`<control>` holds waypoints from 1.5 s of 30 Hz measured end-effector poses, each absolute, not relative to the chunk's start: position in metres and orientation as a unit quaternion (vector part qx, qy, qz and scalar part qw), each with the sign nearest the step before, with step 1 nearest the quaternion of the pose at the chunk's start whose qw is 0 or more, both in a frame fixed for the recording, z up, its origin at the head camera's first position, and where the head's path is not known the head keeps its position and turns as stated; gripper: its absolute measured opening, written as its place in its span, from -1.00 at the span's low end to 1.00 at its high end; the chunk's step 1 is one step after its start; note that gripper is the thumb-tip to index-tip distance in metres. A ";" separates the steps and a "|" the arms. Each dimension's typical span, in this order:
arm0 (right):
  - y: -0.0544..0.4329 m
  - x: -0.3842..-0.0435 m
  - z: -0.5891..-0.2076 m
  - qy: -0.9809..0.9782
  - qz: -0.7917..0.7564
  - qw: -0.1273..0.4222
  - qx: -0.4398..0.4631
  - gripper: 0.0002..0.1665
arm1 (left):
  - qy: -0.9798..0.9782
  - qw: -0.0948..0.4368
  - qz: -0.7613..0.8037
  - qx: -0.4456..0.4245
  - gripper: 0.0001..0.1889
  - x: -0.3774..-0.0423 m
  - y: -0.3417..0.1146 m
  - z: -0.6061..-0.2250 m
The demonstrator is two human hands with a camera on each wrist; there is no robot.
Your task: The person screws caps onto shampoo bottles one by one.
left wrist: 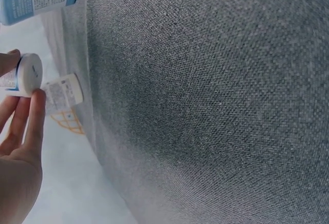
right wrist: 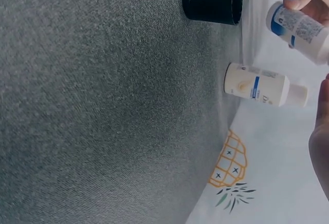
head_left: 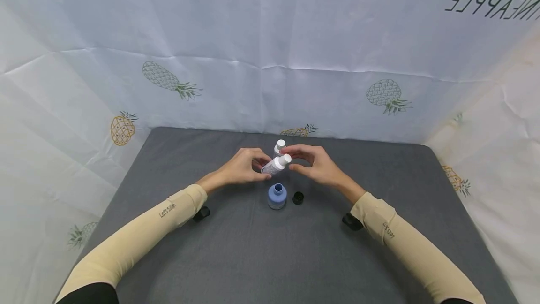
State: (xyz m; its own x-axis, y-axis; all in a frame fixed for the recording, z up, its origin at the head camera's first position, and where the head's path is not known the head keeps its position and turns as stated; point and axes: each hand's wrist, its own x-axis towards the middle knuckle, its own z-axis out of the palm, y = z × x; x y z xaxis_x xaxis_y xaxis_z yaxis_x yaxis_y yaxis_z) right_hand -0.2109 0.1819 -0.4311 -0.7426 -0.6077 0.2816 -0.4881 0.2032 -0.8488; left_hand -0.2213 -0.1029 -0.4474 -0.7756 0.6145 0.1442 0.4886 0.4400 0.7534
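My left hand (head_left: 249, 165) grips a small white bottle (head_left: 273, 167) near its base, in the middle of the table. The bottle leans with its white cap (head_left: 285, 159) up toward the right, and its flat bottom faces the camera in the left wrist view. Curved fingers of my right hand (head_left: 316, 163) come in from the right, with fingertips right at that cap; whether they pinch it I cannot tell. Behind stands a second white bottle (right wrist: 257, 84), upright and capped. Nearer me is a blue bottle (head_left: 277, 197) with an uncovered mouth, beside a black cap (head_left: 297, 198).
A dark grey cloth covers the table (head_left: 270, 257). White curtains (head_left: 270, 36) with pineapple prints hang close behind its far edge and on both sides. Dark straps with small devices sit under both wrists.
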 end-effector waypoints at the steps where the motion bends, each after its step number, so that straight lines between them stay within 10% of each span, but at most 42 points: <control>1: 0.181 -0.211 -0.430 0.775 -0.520 0.059 -0.355 -0.42 | 0.845 0.076 0.418 0.326 -0.63 -0.221 -0.103 -0.447; 45: 0.166 -0.205 -0.438 0.842 -0.486 -0.015 -0.235 -0.67 | 0.842 0.065 0.412 0.342 -0.66 -0.224 -0.098 -0.442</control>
State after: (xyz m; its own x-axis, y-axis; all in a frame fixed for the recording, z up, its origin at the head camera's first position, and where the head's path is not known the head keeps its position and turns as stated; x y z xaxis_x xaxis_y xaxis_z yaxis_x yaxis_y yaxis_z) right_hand -0.2054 0.1664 -0.4384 -0.8896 -0.3801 0.2535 -0.4094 0.4170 -0.8115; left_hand -0.2239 -0.0982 -0.4418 -0.7579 0.6295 0.1712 0.5217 0.4274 0.7383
